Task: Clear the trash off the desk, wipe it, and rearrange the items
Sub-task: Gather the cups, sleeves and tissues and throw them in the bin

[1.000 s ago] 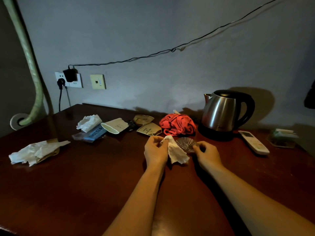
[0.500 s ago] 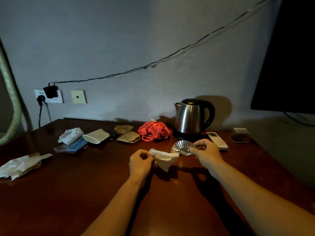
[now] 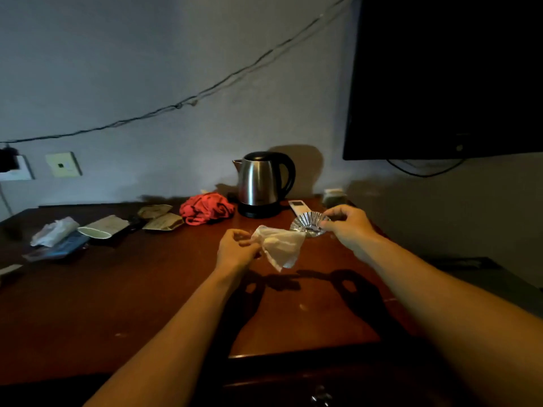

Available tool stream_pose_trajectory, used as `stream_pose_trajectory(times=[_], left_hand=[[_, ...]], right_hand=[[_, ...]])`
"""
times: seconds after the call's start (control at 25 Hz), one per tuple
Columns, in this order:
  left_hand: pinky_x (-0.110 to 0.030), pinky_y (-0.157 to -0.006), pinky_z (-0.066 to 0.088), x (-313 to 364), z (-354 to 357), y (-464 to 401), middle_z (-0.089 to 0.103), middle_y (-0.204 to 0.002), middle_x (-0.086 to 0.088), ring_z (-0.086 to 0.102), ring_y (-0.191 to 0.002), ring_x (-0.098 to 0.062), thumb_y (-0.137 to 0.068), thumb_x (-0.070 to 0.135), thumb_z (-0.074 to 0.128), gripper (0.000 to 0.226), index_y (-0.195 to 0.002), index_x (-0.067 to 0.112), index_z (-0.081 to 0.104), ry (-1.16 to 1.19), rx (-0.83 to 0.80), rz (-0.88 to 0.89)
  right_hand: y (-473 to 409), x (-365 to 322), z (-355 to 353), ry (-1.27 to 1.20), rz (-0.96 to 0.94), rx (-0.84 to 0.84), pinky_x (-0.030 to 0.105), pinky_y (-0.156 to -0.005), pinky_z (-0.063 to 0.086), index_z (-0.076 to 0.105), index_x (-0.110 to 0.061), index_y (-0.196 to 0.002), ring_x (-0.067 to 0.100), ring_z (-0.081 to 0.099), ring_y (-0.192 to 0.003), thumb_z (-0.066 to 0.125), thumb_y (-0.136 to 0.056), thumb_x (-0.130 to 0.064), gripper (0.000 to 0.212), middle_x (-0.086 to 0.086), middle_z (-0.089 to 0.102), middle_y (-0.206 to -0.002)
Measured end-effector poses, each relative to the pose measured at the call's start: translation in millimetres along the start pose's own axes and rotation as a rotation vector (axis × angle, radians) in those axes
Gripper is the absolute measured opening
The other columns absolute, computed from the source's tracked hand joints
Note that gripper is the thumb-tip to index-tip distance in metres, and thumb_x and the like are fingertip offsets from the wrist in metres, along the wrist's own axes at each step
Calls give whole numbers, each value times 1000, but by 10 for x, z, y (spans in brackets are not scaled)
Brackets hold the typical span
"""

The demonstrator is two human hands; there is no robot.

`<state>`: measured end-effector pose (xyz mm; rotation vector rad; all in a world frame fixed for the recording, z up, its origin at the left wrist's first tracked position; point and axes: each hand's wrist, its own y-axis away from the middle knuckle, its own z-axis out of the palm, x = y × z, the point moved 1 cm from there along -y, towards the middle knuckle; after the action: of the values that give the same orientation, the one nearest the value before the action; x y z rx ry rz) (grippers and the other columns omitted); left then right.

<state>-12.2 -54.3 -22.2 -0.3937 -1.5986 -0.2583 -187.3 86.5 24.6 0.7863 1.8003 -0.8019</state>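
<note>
My left hand [image 3: 236,250] pinches a crumpled white tissue [image 3: 280,248] and holds it above the dark wooden desk [image 3: 132,295]. Just to the right, my right hand [image 3: 348,227] pinches the rim of a small silver foil cup [image 3: 308,224], also lifted off the desk. More trash lies at the back left: a white tissue wad [image 3: 54,231], a tipped paper cup [image 3: 102,227] and two flattened brown paper packets [image 3: 160,217].
A red cloth [image 3: 207,208] lies beside a steel kettle [image 3: 263,183] at the back. A white remote [image 3: 298,207] lies right of the kettle, partly behind the foil cup. A dark screen [image 3: 446,74] hangs at the upper right. A blue packet [image 3: 63,248] lies at left.
Both hands have lifted the tissue and the foil cup off the desk and carried them to the right. The view has swung right, bringing the screen in.
</note>
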Motion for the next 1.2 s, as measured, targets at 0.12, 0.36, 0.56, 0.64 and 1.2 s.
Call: stream_pose_trajectory(times=[0.12,0.36,0.56,0.64,1.2], left_hand=[[-33,-65,55,112,331,183,64,-81,-10,63,-70,-21,-75,-10,70,35,-102,5,54,21,-53,-47],[-26,-63,50,249,1051,599,64,-94,-8,64,-84,-18,-81,3,73,26,-96,15,55,-81,-208,-16],[-28,-63,53,331,1677,913,62,-85,-12,61,-73,-18,-84,-4,65,17,-81,9,55,-78,-349,-26],[-30,-65,55,346,1937,1061,59,-85,-13,59,-75,-19,-85,-7,59,20,-75,9,52,-71,-401,-49],[-18,-50,30,118,3369,2290,43,-59,2,37,-57,-9,-79,-16,41,38,-59,17,43,-309,-773,288]], right_hand=[[90,63,-421,-15,16,37,23,-64,47,62,-11,-97,14,57,-74,75,-81,-2,23,3,62,-82],[239,366,-1287,10,94,147,38,-85,55,60,-16,-99,23,64,-95,77,-80,-8,27,7,66,-103],[398,597,-1905,-28,165,220,26,-66,50,63,-12,-105,17,60,-86,74,-81,-6,28,4,61,-98],[468,692,-2134,-31,189,241,24,-64,50,63,-11,-105,17,60,-83,71,-82,-3,26,5,62,-99],[1037,1523,-3371,148,277,298,21,-57,44,58,-17,-81,12,55,-70,63,-86,1,19,3,58,-81]])
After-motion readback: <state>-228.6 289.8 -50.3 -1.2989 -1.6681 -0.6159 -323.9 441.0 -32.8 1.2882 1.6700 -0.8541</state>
